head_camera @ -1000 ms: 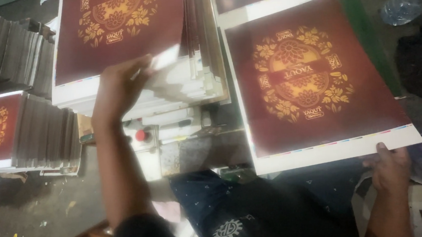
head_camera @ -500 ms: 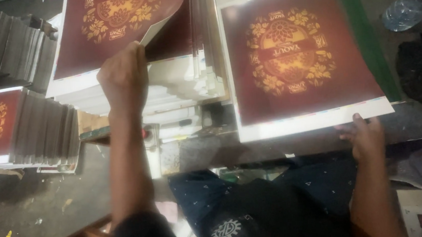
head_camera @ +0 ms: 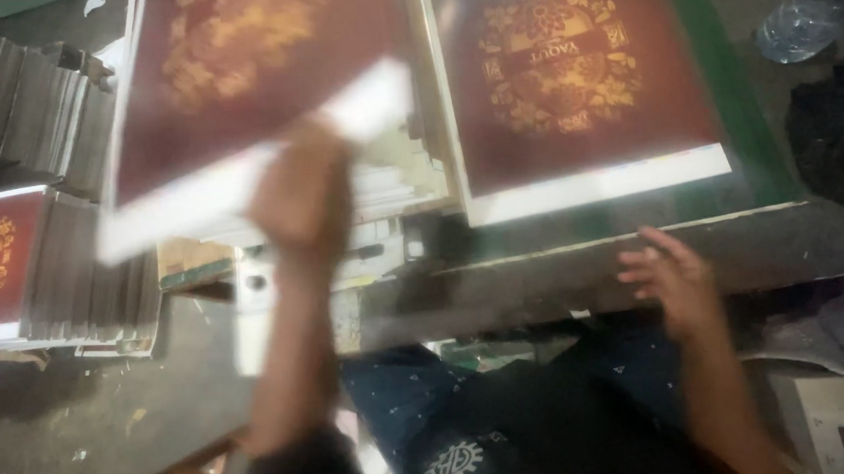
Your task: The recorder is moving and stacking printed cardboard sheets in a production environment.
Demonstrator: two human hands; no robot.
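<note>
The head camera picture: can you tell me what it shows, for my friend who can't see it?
The person's left hand lifts a dark red printed sheet with a gold pattern off a tall stack. Their right hand hovers open, holding nothing, above the table edge, just below another red sheet lying flat. More printed stacks sit at the left, and a plastic bottle at top right.

Dark work surface with printed sheets

The dark flat surface [head_camera: 585,269], green-edged, carries a maroon printed sheet with gold ornament and white margin [head_camera: 570,75]; a tall stack of like sheets [head_camera: 388,184] stands beside it.
</note>
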